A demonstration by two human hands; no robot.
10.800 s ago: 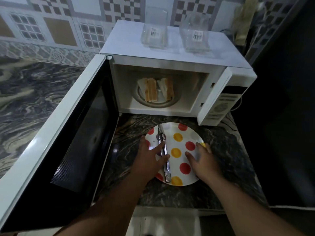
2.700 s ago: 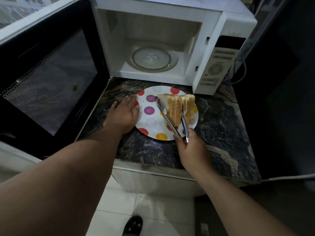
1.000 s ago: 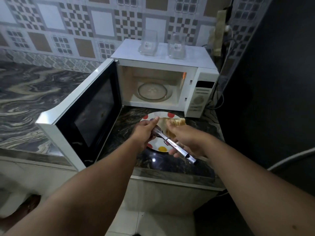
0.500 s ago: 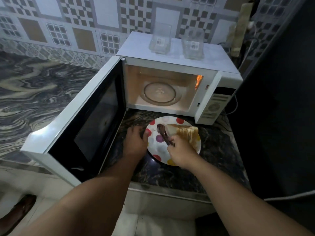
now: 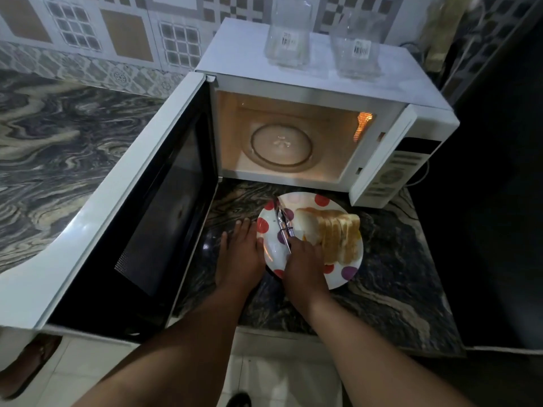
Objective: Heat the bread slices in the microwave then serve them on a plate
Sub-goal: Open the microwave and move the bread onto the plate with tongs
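Bread slices (image 5: 335,239) lie stacked on the spotted plate (image 5: 346,274), just right of the right hand (image 5: 304,259), their long axis running toward the microwave (image 5: 308,83). That hand grips tongs (image 5: 282,223), tips pointing away. Left hand (image 5: 239,254) rests flat on the desk (image 5: 396,274), fingers straight, beside the plate's left rim.

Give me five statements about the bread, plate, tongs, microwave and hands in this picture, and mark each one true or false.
1. The bread slices lie on the spotted plate. True.
2. The microwave door is closed. False: it stands wide open, and the turntable is bare.
3. The right hand holds the tongs. True.
4. The left hand grips a slice of bread. False: it rests flat on the counter beside the plate.
5. Two clear containers stand on top of the microwave. True.
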